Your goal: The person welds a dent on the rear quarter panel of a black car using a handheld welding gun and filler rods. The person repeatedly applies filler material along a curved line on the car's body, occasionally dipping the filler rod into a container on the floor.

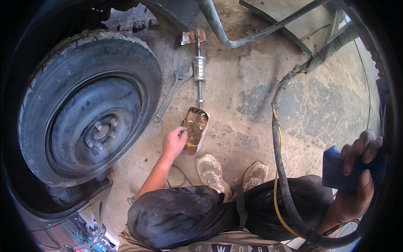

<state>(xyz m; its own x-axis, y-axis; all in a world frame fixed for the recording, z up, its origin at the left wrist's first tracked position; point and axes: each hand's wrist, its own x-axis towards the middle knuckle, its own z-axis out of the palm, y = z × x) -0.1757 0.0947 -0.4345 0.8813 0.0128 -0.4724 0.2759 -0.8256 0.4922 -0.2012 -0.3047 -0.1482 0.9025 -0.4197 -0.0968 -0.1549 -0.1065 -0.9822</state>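
My left hand (176, 140) reaches down to the left side of an oblong open container (204, 135) on the floor. Its fingers are curled at the rim, and I cannot tell whether anything is pinched in them. Inside lie rusty, brownish small parts (195, 124) and a brass-coloured piece (191, 145). At the far right, my right hand (362, 160) grips a blue object (333, 170) with a textured face; the dark rim of the view hides part of it. Beyond the container lies a slide hammer (200, 68), with an adjustable wrench (174, 91) to its left.
A car wheel (94, 107) with exposed studs stands at left. A red and white packet (189, 37) touches the slide hammer's far end. A bent metal tube (233, 43) crosses above. A dark cable with a yellow wire (278, 148) hangs across my right side.
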